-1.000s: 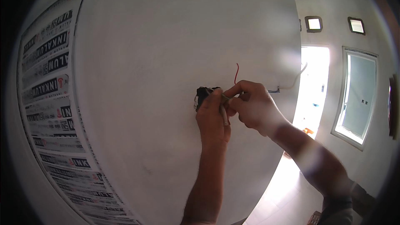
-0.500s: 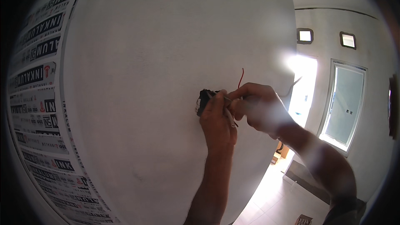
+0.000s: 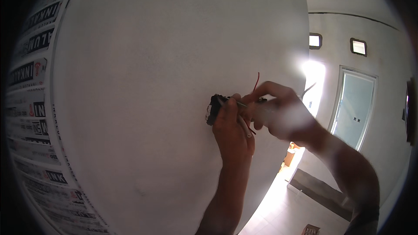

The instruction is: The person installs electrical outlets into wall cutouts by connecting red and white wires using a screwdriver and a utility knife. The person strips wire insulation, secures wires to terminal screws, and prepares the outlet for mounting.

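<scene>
A dark electrical box opening (image 3: 212, 109) with a ragged rim sits in the pale wall. Right beside it, my left hand (image 3: 231, 132) is closed around electrical wires coming out of the opening. The white end of a cable (image 3: 246, 127) points down past its fingers, with a short red end close by. My right hand (image 3: 283, 113) is closed in a pinch on a thin wire (image 3: 242, 105) just right of the left fingertips. A red wire (image 3: 257, 79) sticks up above the right fingers. Some dark bit shows at the right hand's knuckles; its kind is unclear.
Printed protective film covers a frame (image 3: 32, 122) at the far left. Beyond the wall's right edge lie a bright doorway (image 3: 314, 89), a pale-paned door or window (image 3: 355, 106) and a tiled floor (image 3: 278, 206). A small brown item (image 3: 311, 229) lies low on the floor.
The view has shifted slightly. My right hand has drawn a little to the right of the left one and turned, and the red wire tilts more to the right.
</scene>
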`<state>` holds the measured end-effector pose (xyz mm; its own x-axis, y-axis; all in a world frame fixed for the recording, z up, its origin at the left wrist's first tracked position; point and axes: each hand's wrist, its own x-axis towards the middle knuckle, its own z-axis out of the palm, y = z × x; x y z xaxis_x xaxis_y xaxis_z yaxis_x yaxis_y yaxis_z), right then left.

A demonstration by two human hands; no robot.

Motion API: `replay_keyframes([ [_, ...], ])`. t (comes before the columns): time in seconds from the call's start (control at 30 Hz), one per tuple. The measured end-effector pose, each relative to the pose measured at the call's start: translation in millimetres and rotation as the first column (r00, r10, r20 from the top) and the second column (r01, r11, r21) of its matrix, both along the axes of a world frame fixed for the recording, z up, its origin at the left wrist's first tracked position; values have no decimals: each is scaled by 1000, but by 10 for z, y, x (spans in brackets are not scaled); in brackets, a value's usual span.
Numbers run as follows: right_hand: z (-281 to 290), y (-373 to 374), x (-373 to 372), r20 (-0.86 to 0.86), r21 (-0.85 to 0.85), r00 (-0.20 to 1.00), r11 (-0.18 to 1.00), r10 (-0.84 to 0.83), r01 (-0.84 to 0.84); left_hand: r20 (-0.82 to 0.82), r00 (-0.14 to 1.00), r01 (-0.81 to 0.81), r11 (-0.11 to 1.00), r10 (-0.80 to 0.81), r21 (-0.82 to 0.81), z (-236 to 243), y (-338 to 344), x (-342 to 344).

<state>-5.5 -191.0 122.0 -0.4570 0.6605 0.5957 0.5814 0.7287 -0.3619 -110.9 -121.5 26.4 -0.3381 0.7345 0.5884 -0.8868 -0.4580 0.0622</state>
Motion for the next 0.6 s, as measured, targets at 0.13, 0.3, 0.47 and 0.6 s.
replay_keyframes([
  [0.13, -125, 7, -47, -279, -354, 960, 931, -12, -91, -17, 1000, -10, 996, 9, -86, 47, -119, -18],
  [0.3, -181, 72, -118, 289, 454, 942, 891, -171, 23, -19, 998, 52, 998, -52, 20, -27, -13, -52],
  [0.47, -227, 49, -129, 349, 656, 915, 750, -201, -86, -19, 998, 60, 998, -60, -6, -12, -50, -22],
  [0.6, -22, -156, -157, -204, -347, 953, 927, -222, 142, -22, 997, 75, 997, -75, 20, -7, -5, 9],
])
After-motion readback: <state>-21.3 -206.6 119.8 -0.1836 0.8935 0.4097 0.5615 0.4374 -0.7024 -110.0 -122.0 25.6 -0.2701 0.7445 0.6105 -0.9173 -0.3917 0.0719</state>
